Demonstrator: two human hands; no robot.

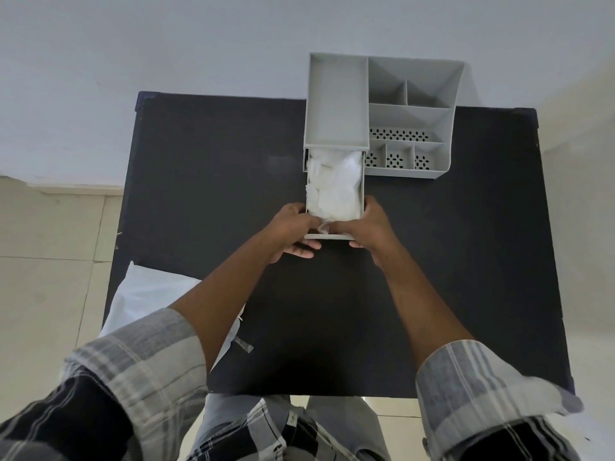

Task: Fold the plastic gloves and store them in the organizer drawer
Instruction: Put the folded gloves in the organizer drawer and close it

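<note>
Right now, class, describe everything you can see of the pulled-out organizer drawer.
The drawer is a narrow grey tray, seemingly plastic, slid out toward the person from under the left side of the grey organizer on the black table. It is packed with crumpled white plastic gloves. The left hand and right hand hold its front end, one at each corner, fingers curled round it. A bit of glove sticks out between them.

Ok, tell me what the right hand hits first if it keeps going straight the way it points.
Probably the drawer: the right hand already grips its front corner, pointing toward the gloves inside.
</note>
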